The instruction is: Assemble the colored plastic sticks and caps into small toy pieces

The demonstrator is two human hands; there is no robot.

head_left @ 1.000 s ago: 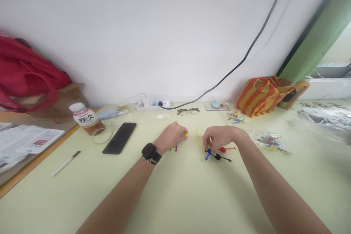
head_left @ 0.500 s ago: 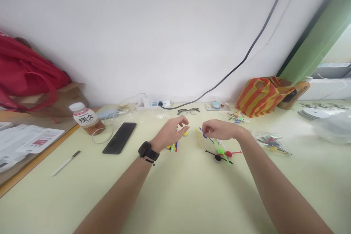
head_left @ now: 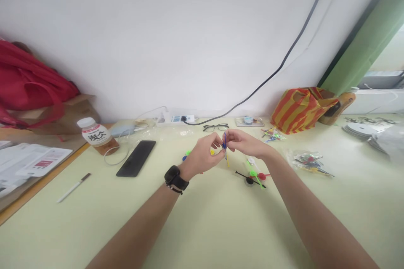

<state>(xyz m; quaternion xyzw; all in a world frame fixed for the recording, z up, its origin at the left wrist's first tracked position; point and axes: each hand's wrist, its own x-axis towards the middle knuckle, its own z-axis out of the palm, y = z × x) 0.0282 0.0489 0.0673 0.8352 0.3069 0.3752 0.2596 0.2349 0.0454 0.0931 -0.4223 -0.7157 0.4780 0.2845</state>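
A thin blue plastic stick with a round middle part (head_left: 225,145) is held upright above the table between both hands. My right hand (head_left: 244,142) pinches it near its upper half. The thumb and fingers of my left hand (head_left: 205,155) close around its round part from the other side. Just below shows a yellow stick (head_left: 228,163). To the right lie a black stick piece (head_left: 249,180), a red piece (head_left: 261,176) and a green piece (head_left: 254,173), partly overlapping. More coloured pieces (head_left: 184,157) are mostly hidden behind my left hand.
On the left are a black phone (head_left: 136,159), a pen (head_left: 74,188) and a drink bottle (head_left: 97,135). Eyeglasses (head_left: 216,127) and a power strip (head_left: 175,119) lie along the wall. Bagged parts (head_left: 309,160) and a striped bag (head_left: 301,111) are on the right.
My right hand has moved left with the blue stick, which has turned upright. My left hand has moved right to meet it, and its fingers have closed on the piece.
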